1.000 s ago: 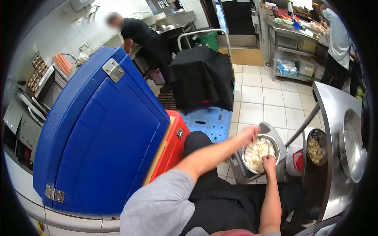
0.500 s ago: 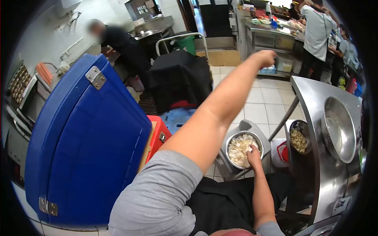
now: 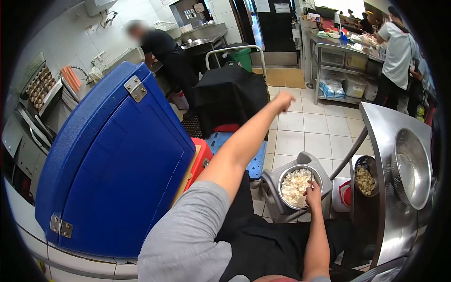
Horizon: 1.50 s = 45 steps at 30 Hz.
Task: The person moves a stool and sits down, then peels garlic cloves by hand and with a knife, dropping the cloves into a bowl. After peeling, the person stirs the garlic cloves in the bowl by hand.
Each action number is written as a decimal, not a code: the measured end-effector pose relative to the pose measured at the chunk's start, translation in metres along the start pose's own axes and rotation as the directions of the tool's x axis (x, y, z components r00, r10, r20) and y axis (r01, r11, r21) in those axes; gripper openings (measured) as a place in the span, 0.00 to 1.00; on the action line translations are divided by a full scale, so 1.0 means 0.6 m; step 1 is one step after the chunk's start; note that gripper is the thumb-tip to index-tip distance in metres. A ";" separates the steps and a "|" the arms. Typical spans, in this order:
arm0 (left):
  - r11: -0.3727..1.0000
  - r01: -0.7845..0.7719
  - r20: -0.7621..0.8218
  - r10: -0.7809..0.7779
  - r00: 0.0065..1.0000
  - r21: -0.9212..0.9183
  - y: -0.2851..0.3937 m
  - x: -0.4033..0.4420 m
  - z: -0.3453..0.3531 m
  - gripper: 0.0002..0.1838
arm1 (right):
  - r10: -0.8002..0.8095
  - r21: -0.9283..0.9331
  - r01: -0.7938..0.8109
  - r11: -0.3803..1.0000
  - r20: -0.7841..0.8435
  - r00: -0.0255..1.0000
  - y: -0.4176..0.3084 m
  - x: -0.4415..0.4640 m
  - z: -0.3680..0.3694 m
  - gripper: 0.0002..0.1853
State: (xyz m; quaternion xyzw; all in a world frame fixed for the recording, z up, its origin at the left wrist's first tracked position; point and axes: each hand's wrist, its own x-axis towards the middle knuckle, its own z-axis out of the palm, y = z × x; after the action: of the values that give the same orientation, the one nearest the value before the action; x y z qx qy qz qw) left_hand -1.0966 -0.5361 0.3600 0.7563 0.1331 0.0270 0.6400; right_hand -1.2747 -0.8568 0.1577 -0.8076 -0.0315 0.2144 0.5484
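My left hand [image 3: 283,102] is stretched out in front of me over the tiled floor, touching nothing. Its fingers are loosely bent and a little apart, and I see nothing in them. My right hand [image 3: 313,195] is at the right side of a round metal bowl [image 3: 281,193], fingers closed around something thin and greyish that I cannot make out. Pale, whitish pieces [image 3: 295,187], perhaps peeled cloves or skins, fill the bowl. It sits on a grey plastic stool [image 3: 307,157] before my knees.
A big blue cooler lid [image 3: 127,174] stands on my left, by a red box [image 3: 202,157]. To my right, a steel table [image 3: 376,122] holds a colander [image 3: 411,164]; below it is a dark basket [image 3: 365,176] of pale pieces. Co-workers [image 3: 397,56] stand farther off.
My left hand has come lower and nearer, swinging left from farther out. My right hand stays at the bowl, now with a thin greyish thing showing at its fingers. The view has shifted.
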 end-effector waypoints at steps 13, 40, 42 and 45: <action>0.709 0.444 0.326 -0.308 0.894 -0.548 -0.352 -0.390 0.169 0.14 | -0.248 -0.199 0.235 0.951 -0.041 0.968 0.008 0.018 0.039 0.11; 0.986 0.167 0.284 -0.168 0.944 0.027 -0.367 -0.392 0.244 0.20 | -0.161 0.066 0.257 0.964 -0.626 0.763 -0.006 0.032 -0.178 0.20; 0.989 0.143 0.315 -0.148 0.938 0.039 -0.368 -0.390 0.238 0.20 | -0.163 0.042 0.306 0.951 -0.772 0.614 -0.024 0.043 -0.232 0.21; 0.999 0.015 0.317 -0.026 0.948 0.038 -0.410 -0.372 0.226 0.18 | -0.040 0.111 0.198 0.974 -0.774 0.632 -0.006 0.047 -0.240 0.21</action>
State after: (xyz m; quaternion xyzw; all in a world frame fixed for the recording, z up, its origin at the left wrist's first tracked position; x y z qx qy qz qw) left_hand -1.3240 -0.6831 0.1249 0.7606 0.0370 -0.1039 0.6398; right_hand -1.1939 -0.9727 0.1965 -0.7634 0.1706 -0.1831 0.5955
